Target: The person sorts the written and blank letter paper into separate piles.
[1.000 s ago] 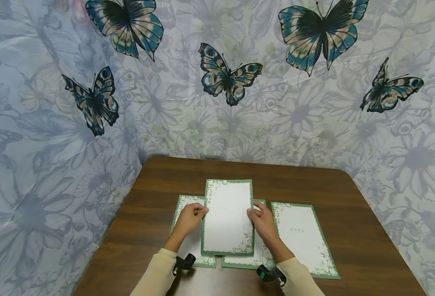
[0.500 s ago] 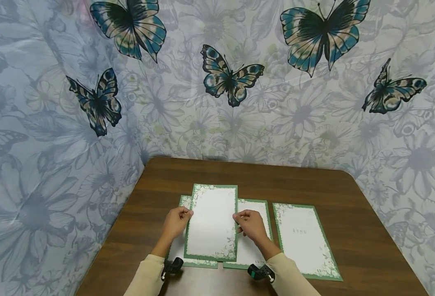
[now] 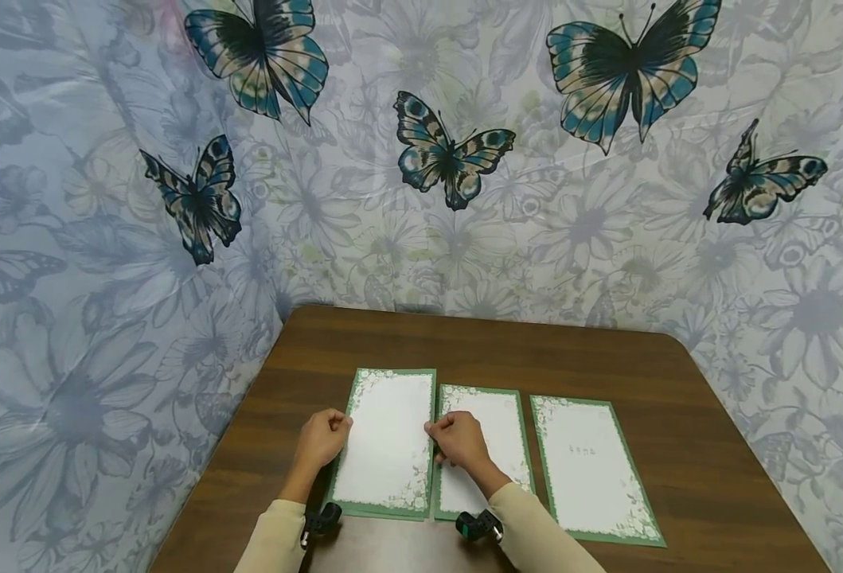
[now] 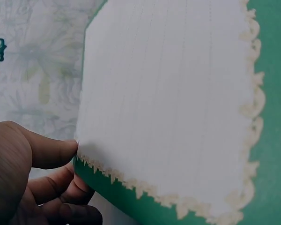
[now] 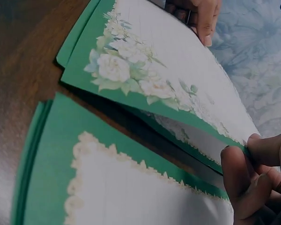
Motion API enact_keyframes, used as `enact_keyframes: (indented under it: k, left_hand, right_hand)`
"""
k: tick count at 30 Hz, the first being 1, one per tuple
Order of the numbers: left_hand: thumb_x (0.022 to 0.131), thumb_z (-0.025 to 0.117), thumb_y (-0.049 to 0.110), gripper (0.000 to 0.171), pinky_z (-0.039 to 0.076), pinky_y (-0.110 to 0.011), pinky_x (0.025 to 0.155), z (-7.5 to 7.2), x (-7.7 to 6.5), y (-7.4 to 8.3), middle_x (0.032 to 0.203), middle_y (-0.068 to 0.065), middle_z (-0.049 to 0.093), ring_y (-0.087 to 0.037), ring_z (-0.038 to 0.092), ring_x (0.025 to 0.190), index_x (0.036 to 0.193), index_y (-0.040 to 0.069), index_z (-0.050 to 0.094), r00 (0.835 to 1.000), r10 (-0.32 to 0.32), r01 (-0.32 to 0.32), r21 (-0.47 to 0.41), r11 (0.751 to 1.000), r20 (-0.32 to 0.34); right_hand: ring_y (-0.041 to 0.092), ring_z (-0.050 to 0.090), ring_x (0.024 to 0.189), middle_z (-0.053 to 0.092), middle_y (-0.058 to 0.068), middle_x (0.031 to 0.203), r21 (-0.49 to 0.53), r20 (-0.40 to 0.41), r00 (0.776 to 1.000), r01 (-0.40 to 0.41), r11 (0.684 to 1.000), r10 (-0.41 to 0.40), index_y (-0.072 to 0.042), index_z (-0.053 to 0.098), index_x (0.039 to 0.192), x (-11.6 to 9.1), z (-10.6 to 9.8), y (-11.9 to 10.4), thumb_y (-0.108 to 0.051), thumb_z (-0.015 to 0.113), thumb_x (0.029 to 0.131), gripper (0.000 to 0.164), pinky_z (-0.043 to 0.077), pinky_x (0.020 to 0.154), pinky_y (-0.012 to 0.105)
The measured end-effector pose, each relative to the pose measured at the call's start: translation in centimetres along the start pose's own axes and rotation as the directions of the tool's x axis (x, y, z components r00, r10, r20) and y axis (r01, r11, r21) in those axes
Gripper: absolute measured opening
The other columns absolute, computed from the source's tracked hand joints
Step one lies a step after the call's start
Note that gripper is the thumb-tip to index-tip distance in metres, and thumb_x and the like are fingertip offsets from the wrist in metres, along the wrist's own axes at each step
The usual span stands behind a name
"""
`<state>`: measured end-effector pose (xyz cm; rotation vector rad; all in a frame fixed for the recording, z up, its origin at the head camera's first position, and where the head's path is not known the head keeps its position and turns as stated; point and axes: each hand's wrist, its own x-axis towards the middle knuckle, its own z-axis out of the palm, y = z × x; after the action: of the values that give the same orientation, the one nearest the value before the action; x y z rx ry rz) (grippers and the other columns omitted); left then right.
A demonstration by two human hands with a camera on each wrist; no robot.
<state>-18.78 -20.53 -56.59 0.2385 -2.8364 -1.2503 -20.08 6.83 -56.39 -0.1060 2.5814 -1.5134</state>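
Note:
A sheet of paper (image 3: 385,438) with a green border and pale floral corners is held by both hands over the left spot on the table. My left hand (image 3: 323,439) pinches its left edge between thumb and fingers, plain in the left wrist view. At the opposite edge my right hand (image 3: 460,439) pinches the paper with thumb and forefinger. The right wrist view shows this sheet bowed a little, its near edge lifted over another bordered sheet beneath. Just right of it lies a middle sheet (image 3: 489,430), partly behind the right hand.
A third sheet (image 3: 593,469), with small faint writing in its middle, lies to the right on the brown wooden table (image 3: 708,477). Behind the table hangs a floral cloth (image 3: 364,199) with printed butterflies. Both wrists carry black cameras.
Both hands have carried the sheet left and down toward the table, onto the left sheet, which it now nearly covers. The middle sheet has come into fuller view.

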Motion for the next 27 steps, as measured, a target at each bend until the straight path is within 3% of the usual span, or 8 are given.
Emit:
enact_keyframes:
  k: [8,17,27]
  left_hand:
    - [0.096,0.062,0.027,0.024,0.048,-0.038,0.068,0.3,0.0,-0.3,0.088,-0.005,0.066,-0.020,0.059,0.078,0.100,0.005,0.071,1.000,-0.026,0.027,0.058,0.998,-0.012]
    - [0.096,0.062,0.028,0.020,0.045,-0.034,0.062,0.5,0.1,-0.6,0.084,-0.002,0.064,-0.018,0.058,0.075,0.096,0.010,0.070,0.998,-0.057,0.058,0.105,0.993,-0.015]
    - [0.094,0.065,0.030,0.018,0.049,-0.039,0.063,0.9,0.1,-0.8,0.086,-0.002,0.069,-0.020,0.062,0.074,0.098,0.012,0.068,0.997,-0.015,0.031,0.214,0.976,-0.076]
  right_hand:
    - [0.011,0.059,0.040,0.065,0.002,0.056,-0.087,0.014,1.000,0.019,0.996,-0.018,-0.010,0.070,0.076,0.6,0.5,0.1,-0.029,0.069,0.093,0.026,0.038,0.036,0.021]
    - [0.009,0.056,0.036,0.058,-0.003,0.045,-0.130,0.030,0.999,0.016,0.991,-0.012,-0.013,0.065,0.057,1.4,1.3,0.8,-0.030,0.069,0.093,0.040,0.035,0.035,0.021]
    - [0.008,0.054,0.034,0.059,-0.003,0.047,-0.168,0.028,0.999,0.022,0.985,-0.018,-0.013,0.065,0.064,1.7,1.3,1.0,-0.032,0.069,0.093,0.034,0.040,0.038,0.024]
